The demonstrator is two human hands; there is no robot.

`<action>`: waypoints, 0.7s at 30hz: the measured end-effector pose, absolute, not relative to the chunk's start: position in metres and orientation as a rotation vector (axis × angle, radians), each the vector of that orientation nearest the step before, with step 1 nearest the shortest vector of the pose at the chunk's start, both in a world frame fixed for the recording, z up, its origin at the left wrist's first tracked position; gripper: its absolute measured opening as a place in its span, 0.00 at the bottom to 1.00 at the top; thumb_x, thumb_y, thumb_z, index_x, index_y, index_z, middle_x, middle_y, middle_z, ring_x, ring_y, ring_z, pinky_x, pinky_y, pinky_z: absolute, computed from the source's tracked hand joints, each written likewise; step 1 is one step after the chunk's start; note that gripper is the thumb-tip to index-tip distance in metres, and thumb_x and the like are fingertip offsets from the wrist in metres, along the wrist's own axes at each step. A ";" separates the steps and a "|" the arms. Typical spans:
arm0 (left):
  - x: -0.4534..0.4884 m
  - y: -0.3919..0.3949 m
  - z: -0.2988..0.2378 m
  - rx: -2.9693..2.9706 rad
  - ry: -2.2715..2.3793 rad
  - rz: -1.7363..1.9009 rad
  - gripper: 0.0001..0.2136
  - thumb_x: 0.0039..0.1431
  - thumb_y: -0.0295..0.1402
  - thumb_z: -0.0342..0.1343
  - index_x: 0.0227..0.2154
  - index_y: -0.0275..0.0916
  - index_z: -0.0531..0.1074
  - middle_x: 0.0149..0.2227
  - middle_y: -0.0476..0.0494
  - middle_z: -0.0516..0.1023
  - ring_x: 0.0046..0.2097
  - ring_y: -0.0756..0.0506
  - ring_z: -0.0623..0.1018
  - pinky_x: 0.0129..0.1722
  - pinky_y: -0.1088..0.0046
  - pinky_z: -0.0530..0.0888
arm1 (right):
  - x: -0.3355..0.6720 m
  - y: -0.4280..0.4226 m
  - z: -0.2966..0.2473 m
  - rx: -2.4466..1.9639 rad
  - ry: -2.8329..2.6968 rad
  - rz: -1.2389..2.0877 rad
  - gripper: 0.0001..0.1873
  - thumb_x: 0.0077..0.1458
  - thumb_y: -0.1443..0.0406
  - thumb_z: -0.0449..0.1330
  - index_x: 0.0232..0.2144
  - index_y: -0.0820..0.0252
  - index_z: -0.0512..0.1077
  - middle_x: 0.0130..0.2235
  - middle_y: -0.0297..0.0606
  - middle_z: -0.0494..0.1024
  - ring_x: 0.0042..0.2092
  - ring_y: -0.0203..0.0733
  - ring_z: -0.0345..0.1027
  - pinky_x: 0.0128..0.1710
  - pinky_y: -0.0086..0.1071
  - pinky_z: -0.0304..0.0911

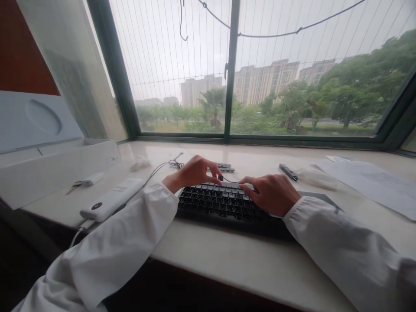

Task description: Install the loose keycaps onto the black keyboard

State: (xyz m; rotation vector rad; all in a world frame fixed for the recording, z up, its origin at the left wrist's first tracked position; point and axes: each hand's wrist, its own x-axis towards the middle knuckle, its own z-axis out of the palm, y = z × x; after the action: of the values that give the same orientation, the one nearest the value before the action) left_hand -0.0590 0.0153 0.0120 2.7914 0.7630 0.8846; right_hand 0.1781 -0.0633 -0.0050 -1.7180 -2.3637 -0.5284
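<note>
A black keyboard (224,201) lies on the pale sill, its rows showing dark keys or open key sockets; I cannot tell which everywhere. Above its back edge, my left hand (198,172) pinches a small black keycap (220,177) between thumb and forefinger. My right hand (271,193) is over the right part of the keyboard, thumb and forefinger drawn close together near the back row. A thin dark wire (231,180) runs from beside the keycap to the right fingertips. What the right fingers hold is too small to name.
A white power bank (112,199) with a cable is at left, near an open white box (61,167). Behind the keyboard are dark strips (225,167). To the right lie a black stick-like object (288,172), a clear plastic bag (316,178) and paper sheets (373,182).
</note>
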 end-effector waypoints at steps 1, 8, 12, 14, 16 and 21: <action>-0.060 0.017 0.010 2.797 0.763 0.878 0.16 0.46 0.48 0.63 0.32 0.41 0.79 0.28 0.49 0.80 0.25 0.54 0.72 0.28 0.77 0.66 | 0.176 -0.064 -0.005 -1.706 -2.360 -0.532 0.24 0.62 0.50 0.42 0.48 0.47 0.73 0.30 0.39 0.80 0.33 0.44 0.73 0.31 0.32 0.51; -0.064 0.018 0.011 2.800 0.538 0.542 0.11 0.49 0.41 0.63 0.35 0.44 0.79 0.32 0.50 0.80 0.28 0.53 0.74 0.30 0.77 0.67 | 0.164 -0.069 -0.011 -1.628 -2.382 -0.506 0.23 0.61 0.49 0.44 0.49 0.46 0.72 0.26 0.34 0.78 0.30 0.40 0.72 0.30 0.31 0.49; -0.067 0.016 0.016 2.734 0.451 0.401 0.11 0.50 0.37 0.63 0.37 0.44 0.79 0.33 0.50 0.80 0.28 0.53 0.74 0.30 0.77 0.67 | 0.157 -0.072 -0.014 -1.609 -2.430 -0.462 0.23 0.61 0.50 0.46 0.49 0.48 0.72 0.28 0.34 0.79 0.31 0.39 0.72 0.30 0.30 0.51; -0.068 0.015 0.017 2.730 0.471 0.418 0.11 0.49 0.38 0.63 0.36 0.44 0.79 0.32 0.50 0.80 0.28 0.53 0.74 0.30 0.77 0.67 | 0.154 -0.074 -0.015 -1.573 -2.448 -0.463 0.22 0.61 0.50 0.46 0.48 0.48 0.73 0.29 0.35 0.79 0.32 0.39 0.72 0.30 0.30 0.51; -0.069 0.015 0.017 2.738 0.497 0.451 0.11 0.49 0.39 0.63 0.36 0.44 0.79 0.32 0.50 0.80 0.28 0.53 0.73 0.30 0.77 0.67 | 0.153 -0.076 -0.016 -1.534 -2.455 -0.473 0.22 0.61 0.51 0.46 0.48 0.47 0.73 0.30 0.34 0.80 0.32 0.39 0.72 0.29 0.30 0.51; -0.066 0.013 0.014 2.754 0.525 0.466 0.10 0.48 0.40 0.63 0.34 0.44 0.79 0.30 0.50 0.80 0.27 0.53 0.73 0.29 0.77 0.66 | 0.153 -0.078 -0.016 -1.502 -2.481 -0.453 0.21 0.61 0.52 0.47 0.50 0.45 0.72 0.31 0.34 0.80 0.31 0.39 0.72 0.29 0.29 0.52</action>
State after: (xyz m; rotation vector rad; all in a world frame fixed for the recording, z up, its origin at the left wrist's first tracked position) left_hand -0.0660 0.0128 0.0144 2.7539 0.5252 0.4657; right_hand 0.1526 -0.0783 -0.0163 -1.5023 -2.4809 -0.4533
